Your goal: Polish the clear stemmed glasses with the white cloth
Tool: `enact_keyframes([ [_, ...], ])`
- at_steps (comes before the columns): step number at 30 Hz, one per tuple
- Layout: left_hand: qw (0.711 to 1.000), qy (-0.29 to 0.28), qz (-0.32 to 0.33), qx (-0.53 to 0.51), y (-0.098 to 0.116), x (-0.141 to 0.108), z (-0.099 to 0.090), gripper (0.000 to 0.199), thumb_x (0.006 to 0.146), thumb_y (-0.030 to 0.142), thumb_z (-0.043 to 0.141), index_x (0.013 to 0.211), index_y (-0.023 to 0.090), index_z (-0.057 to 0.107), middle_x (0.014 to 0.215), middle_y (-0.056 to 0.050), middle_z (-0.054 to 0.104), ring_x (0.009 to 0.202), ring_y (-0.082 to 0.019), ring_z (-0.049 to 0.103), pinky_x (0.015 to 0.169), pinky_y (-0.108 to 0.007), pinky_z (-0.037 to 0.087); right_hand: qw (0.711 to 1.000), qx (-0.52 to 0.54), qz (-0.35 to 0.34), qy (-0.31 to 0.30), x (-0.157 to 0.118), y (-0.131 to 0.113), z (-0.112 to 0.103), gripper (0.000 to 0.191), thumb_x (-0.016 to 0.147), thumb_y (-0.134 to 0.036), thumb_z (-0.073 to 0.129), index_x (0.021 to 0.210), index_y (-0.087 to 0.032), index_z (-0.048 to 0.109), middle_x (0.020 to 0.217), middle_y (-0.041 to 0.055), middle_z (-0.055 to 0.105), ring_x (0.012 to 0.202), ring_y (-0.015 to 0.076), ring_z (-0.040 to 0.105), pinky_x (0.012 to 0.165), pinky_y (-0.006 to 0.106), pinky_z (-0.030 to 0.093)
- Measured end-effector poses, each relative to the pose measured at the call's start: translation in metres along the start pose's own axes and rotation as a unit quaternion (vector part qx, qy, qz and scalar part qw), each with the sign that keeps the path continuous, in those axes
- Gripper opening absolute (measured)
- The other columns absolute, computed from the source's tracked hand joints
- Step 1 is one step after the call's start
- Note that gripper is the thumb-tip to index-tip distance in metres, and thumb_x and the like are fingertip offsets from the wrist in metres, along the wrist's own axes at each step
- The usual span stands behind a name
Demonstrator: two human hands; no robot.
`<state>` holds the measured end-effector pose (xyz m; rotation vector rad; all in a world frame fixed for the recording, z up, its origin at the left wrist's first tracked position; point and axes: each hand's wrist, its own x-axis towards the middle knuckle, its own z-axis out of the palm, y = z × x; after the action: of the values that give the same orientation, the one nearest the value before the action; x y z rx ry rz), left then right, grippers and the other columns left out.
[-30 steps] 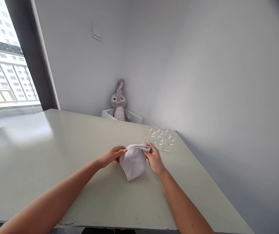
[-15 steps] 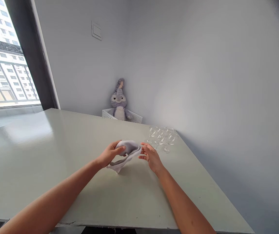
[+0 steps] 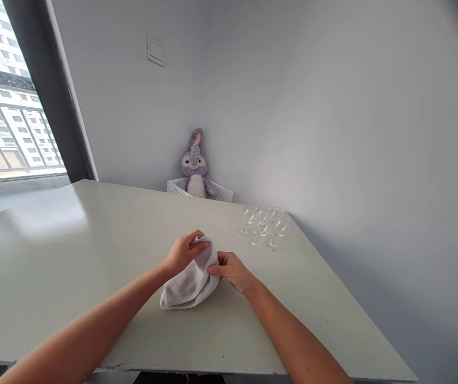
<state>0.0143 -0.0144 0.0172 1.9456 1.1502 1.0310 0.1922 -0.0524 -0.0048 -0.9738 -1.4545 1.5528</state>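
A pale grey-white cloth point(image 3: 189, 285) hangs in loose folds over the table, its lower left end near or on the surface. My left hand point(image 3: 184, 252) pinches its top, thumb in front. At the cloth's right edge, my right hand point(image 3: 232, 269) grips it between thumb and fingers. Several clear stemmed glasses point(image 3: 279, 226) stand upright in a group behind and to the right of my hands, touching neither.
The glossy pale table point(image 3: 104, 240) has its right edge along a wall. Beyond the far edge, a grey plush rabbit point(image 3: 195, 165) sits in a white perforated basket point(image 3: 224, 194). A window is at the far left.
My right hand has gone from open beside the cloth to gripping its right edge, moving slightly left and nearer. The cloth now hangs lower and more spread out below my left hand.
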Motion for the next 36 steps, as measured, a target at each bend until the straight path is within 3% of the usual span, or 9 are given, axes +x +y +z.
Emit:
enact_keyframes([
  [4,0.999,0.022,0.044,0.024,0.013,0.02,-0.004,0.021,0.079,0.037,0.048,0.083,0.019,0.058,0.058,0.004,0.048,0.056,-0.01,0.042,0.055,-0.022,0.034,0.973,-0.079,-0.095,0.193,0.002,0.003,-0.006,0.02,0.068,-0.034,0.063,0.076,-0.019,0.053,0.07,-0.0015,0.051,0.062,0.0124,0.047,0.053,0.023,0.037],
  [8,0.988,0.041,0.148,0.025,0.048,0.025,-0.025,0.023,0.081,0.032,0.043,0.088,0.019,0.061,0.088,-0.003,0.062,0.079,-0.015,0.054,0.071,-0.025,0.041,0.873,-0.239,-0.263,0.334,-0.01,-0.013,-0.013,0.012,0.076,-0.033,0.054,0.077,-0.021,0.052,0.092,0.0039,0.051,0.083,0.0169,0.048,0.074,0.03,0.041],
  [11,0.988,0.005,0.151,0.034,0.063,0.007,-0.048,0.024,0.08,0.035,0.046,0.09,0.02,0.062,0.089,-0.004,0.064,0.08,-0.016,0.055,0.071,-0.026,0.044,0.872,-0.27,-0.297,0.28,-0.02,-0.02,-0.018,0.015,0.079,-0.035,0.052,0.072,-0.022,0.051,0.078,0.0023,0.051,0.073,0.0162,0.049,0.069,0.03,0.041],
  [15,0.965,-0.261,0.026,0.003,0.051,-0.022,-0.074,0.042,0.071,0.043,0.059,0.109,0.025,0.06,0.086,-0.004,0.067,0.074,-0.018,0.059,0.067,-0.027,0.046,0.93,-0.229,-0.246,0.148,-0.02,-0.016,-0.023,0.032,0.085,-0.045,0.039,0.071,-0.022,0.056,0.065,0.0014,0.053,0.06,0.0151,0.05,0.062,0.029,0.041],
  [17,0.942,-0.334,-0.021,-0.009,0.04,-0.029,-0.077,0.052,0.071,0.046,0.059,0.118,0.026,0.054,0.091,-0.005,0.067,0.077,-0.019,0.06,0.067,-0.027,0.047,0.943,-0.207,-0.215,0.145,-0.016,-0.011,-0.024,0.041,0.088,-0.047,0.032,0.071,-0.021,0.058,0.064,0.0021,0.054,0.059,0.0151,0.051,0.061,0.029,0.042],
  [20,0.964,-0.259,-0.036,0.054,0.024,-0.033,-0.062,0.045,0.08,0.051,0.046,0.116,0.027,0.056,0.1,-0.005,0.066,0.086,-0.02,0.061,0.073,-0.029,0.047,0.948,-0.188,-0.184,0.177,-0.008,-0.002,-0.025,0.046,0.088,-0.049,0.031,0.064,-0.02,0.057,0.06,0.0015,0.052,0.056,0.014,0.05,0.058,0.028,0.041],
  [24,0.972,-0.14,-0.002,0.188,0.002,-0.051,-0.009,0.049,0.086,0.049,0.033,0.127,0.026,0.045,0.131,-0.008,0.046,0.118,-0.025,0.044,0.095,-0.038,0.037,0.95,-0.191,-0.151,0.195,0.0,0.013,-0.029,0.044,0.085,-0.052,0.038,0.059,-0.02,0.053,0.06,0.0006,0.055,0.05,0.0122,0.049,0.053,0.026,0.04],
  [29,0.928,-0.177,0.091,0.314,-0.027,-0.073,0.04,0.068,0.079,0.06,0.038,0.137,0.023,0.03,0.145,-0.013,0.02,0.133,-0.034,0.012,0.105,-0.052,0.016,0.947,-0.195,-0.134,0.219,0.01,0.027,-0.036,0.045,0.083,-0.055,0.039,0.057,-0.02,0.052,0.056,0.0006,0.056,0.045,0.0116,0.048,0.05,0.025,0.039],
  [36,0.915,-0.203,0.097,0.336,-0.035,-0.034,0.041,0.071,0.08,0.065,0.029,0.138,0.024,0.027,0.146,-0.013,0.015,0.133,-0.032,0.008,0.107,-0.049,0.012,0.942,-0.126,-0.123,0.286,0.017,0.028,-0.041,0.048,0.081,-0.059,0.039,0.056,-0.02,0.05,0.052,0.0007,0.055,0.043,0.0119,0.046,0.047,0.025,0.038],
])
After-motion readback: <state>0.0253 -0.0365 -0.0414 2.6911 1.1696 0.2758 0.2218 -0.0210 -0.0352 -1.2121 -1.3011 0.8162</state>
